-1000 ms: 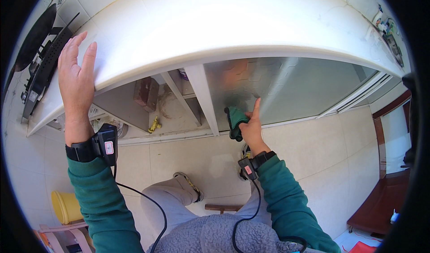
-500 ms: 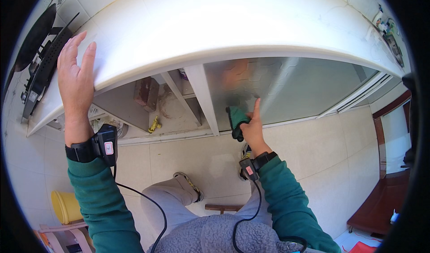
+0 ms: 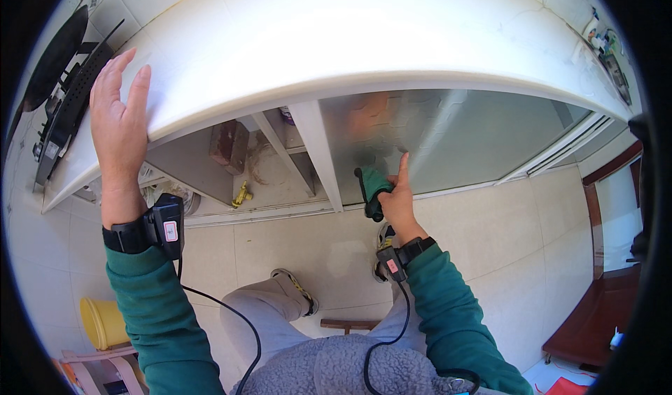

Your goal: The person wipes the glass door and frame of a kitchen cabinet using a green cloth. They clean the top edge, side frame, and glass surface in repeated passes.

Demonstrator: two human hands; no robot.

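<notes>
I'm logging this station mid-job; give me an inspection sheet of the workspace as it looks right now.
Surface: white countertop, bare across its middle.
Job's things: green cloth pressed against the frosted cabinet door.
Clutter: gas stove at the counter's left end; small items at its far right; yellow fitting in the open cabinet bay.
Hands: left hand flat on the counter edge; right hand grips the cloth, forefinger on the door.
Cables: black cables run down from both wrist devices.
Surroundings: tiled floor, yellow bucket, wooden furniture at right.
</notes>
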